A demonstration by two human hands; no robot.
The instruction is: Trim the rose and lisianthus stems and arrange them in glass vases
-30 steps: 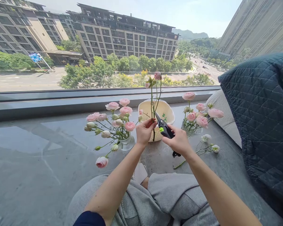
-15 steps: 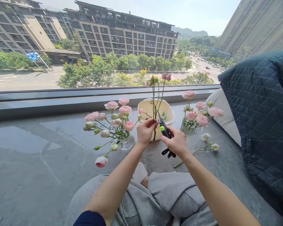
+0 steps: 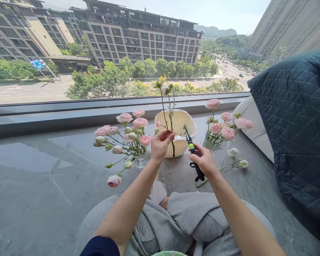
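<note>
Grey stone sill [image 3: 42, 192], left hand [image 3: 161, 145] pinching green flower stem [image 3: 173, 149], right hand [image 3: 204, 163] clamping black pruning shears [image 3: 192, 149]

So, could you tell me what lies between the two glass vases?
In the head view, a white basket sits there, with the left hand holding a stem and the right hand holding pruners.

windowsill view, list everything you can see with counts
glass vases: 2, clear, flanking the basket
pink roses: many, pale pink, in both vases
woven basket: 1, cream, behind the hands
held stems: some, green, left hand
pruning shears: 1, black and green, right hand
loose spray: 1, white, ledge at right
quilted blanket: 1, dark teal, far right
stone ledge: 1, grey, under the vases
buildings: several, beige, outside the window
left hand: 1, bare, gripping the stems
right hand: 1, bare, gripping the shears
</note>
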